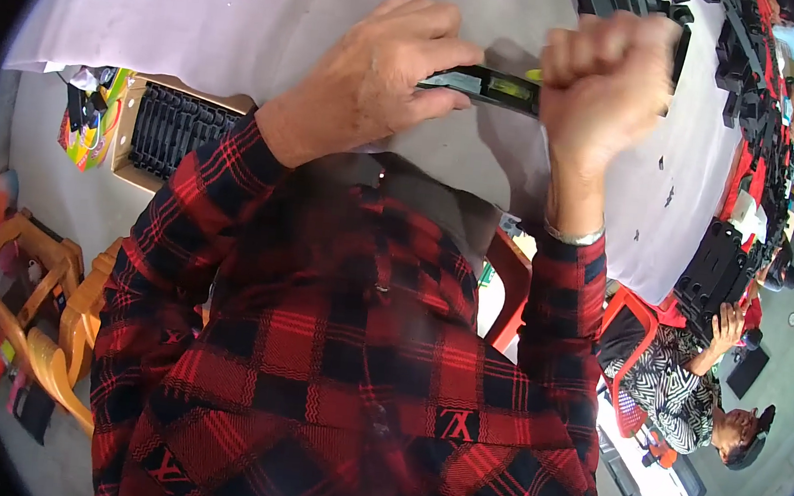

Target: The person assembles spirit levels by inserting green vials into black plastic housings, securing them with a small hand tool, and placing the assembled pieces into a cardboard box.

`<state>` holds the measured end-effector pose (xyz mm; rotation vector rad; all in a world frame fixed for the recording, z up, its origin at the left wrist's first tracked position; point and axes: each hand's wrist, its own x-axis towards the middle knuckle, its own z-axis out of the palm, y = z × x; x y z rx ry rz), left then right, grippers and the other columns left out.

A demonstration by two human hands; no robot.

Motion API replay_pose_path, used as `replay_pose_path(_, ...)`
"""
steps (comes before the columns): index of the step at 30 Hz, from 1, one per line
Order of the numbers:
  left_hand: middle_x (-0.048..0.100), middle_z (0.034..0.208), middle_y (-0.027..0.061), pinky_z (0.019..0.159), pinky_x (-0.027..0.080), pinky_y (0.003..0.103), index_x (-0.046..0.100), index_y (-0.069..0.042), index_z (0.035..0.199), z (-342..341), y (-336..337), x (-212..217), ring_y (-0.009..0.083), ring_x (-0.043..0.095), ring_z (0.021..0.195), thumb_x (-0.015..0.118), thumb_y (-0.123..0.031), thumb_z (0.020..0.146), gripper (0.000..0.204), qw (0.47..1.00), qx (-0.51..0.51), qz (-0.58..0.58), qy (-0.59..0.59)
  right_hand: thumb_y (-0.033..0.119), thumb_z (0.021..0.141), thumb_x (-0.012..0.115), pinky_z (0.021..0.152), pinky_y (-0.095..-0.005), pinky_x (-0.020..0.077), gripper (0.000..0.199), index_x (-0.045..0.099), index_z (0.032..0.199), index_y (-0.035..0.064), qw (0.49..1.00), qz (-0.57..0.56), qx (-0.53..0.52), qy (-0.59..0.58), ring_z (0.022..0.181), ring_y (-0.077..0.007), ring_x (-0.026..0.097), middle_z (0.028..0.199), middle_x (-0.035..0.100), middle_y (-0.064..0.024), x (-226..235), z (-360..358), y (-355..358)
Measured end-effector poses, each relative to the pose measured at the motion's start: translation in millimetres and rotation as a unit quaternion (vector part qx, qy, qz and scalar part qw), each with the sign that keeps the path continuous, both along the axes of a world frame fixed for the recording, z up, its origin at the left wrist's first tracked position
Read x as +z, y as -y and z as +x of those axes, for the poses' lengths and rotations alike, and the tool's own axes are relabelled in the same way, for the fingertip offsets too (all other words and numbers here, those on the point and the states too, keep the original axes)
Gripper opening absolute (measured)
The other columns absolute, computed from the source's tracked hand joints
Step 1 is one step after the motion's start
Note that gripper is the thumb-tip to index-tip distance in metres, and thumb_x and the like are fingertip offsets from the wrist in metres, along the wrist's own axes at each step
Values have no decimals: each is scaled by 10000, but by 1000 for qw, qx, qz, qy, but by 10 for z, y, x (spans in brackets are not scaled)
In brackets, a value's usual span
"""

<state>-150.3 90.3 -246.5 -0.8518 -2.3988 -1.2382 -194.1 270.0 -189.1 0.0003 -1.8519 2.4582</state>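
Over the pale tablecloth, my left hand (384, 79) pinches one end of a black spirit level (489, 87) between thumb and fingers. The level is a slim black bar with a yellow-green vial in its window. My right hand (608, 91) is closed in a fist at the level's other end and blurred by motion. A small yellow-green tip (533, 74) pokes out beside its fingers. What the right fist grips is hidden, and so is the level's far end.
The pale cloth (277, 7) covers the table. Black plastic parts (744, 66) crowd its right edge; small black bits (670, 195) lie nearer. At left are a carton of black parts (184, 127) and a wooden chair (37, 309). Another person (672, 370) sits at right.
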Motion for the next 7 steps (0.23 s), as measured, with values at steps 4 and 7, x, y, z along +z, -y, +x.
replay_pose_path(4,541,870,99,827,449,390,654,-12,1033,2,3,0,285,549,844,795,-99,732,343,1000,-2,13,10,491,1041,389,465,-312,113,532,274,635,167,996,-63,45,-45,511,-115,112,560,191,41,284,-63,-201)
replay_pose_path(7,547,873,93,838,449,391,658,-20,1052,4,7,-9,288,551,858,795,-102,739,351,1000,4,-1,5,583,1018,425,462,-310,123,584,292,645,153,983,-137,119,13,497,-117,119,546,187,42,188,19,-201)
